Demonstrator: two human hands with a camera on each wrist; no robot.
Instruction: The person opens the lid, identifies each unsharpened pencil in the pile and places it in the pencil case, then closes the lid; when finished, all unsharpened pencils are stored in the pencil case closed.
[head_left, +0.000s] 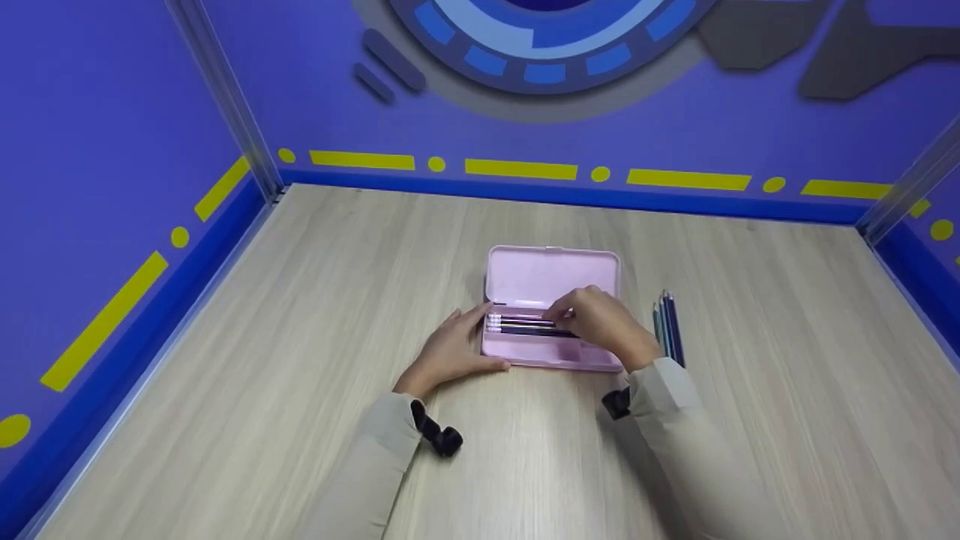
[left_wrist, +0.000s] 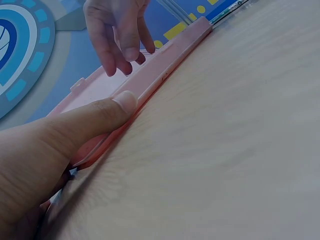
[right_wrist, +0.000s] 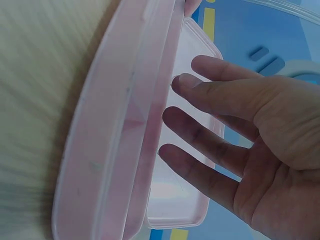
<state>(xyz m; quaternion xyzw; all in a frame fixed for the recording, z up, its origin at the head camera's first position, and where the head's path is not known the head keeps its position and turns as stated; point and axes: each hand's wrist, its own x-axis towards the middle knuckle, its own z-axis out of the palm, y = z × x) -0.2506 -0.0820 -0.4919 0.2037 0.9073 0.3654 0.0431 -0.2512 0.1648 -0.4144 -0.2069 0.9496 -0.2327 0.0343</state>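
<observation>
A pink pencil case (head_left: pixel 551 364) lies open on the table, its lid (head_left: pixel 553 274) tipped back on the far side. Several dark pencils (head_left: pixel 517 330) with pale ends rest side by side in the case. My left hand (head_left: pixel 454 349) grips the case's left end, thumb on the front wall and fingers toward the back corner. Over the middle of the case hovers my right hand (head_left: pixel 604 319), partly covering the pencils. Its fingers (right_wrist: pixel 200 145) are loosely spread in the right wrist view, with nothing between them.
Several more pencils (head_left: pixel 671 326) lie bunched on the wooden table (head_left: pixel 315 322), just right of the case and beside my right wrist. Blue panels (head_left: pixel 97 150) with yellow markings wall in the back and sides.
</observation>
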